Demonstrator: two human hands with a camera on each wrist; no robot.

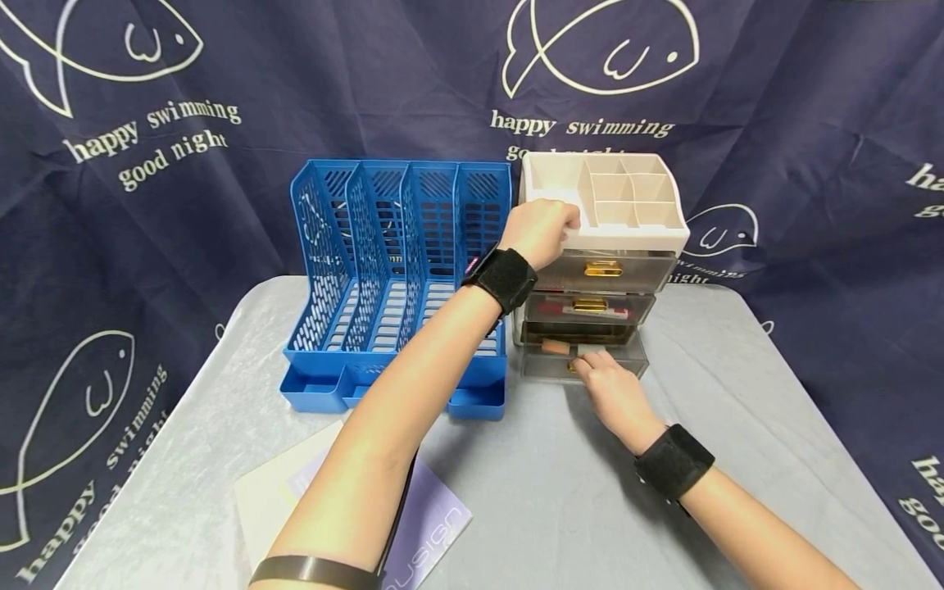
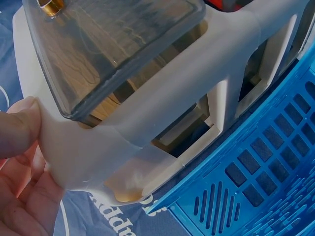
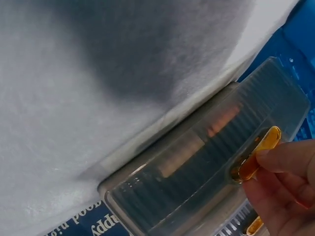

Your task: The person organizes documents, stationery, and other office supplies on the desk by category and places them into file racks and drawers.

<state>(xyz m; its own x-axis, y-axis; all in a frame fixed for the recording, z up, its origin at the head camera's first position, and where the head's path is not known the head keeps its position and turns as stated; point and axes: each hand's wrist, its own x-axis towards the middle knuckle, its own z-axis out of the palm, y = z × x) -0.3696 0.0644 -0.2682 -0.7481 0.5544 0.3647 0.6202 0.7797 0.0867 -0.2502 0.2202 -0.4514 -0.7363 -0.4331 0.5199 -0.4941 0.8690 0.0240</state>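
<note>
A white desk organizer (image 1: 642, 238) with smoky clear drawers stands at the back right of the table. My left hand (image 1: 542, 231) grips the rim of its top tray, with the thumb (image 2: 19, 129) against the white wall in the left wrist view. Low down, my right hand (image 1: 615, 397) pinches the gold handle (image 3: 256, 153) of the bottom drawer (image 1: 542, 366). That drawer is pulled out partway. An orange block (image 1: 555, 347) and a pale block (image 3: 182, 155) lie inside it. The middle drawer (image 1: 642, 308) also juts out a little and holds a red item.
A blue file rack (image 1: 398, 360) with tall dividers stands just left of the organizer. Purple and cream booklets (image 1: 435, 524) lie at the table's front, partly under the left forearm. A dark blue cloth (image 1: 413, 74) hangs behind the table (image 1: 531, 508).
</note>
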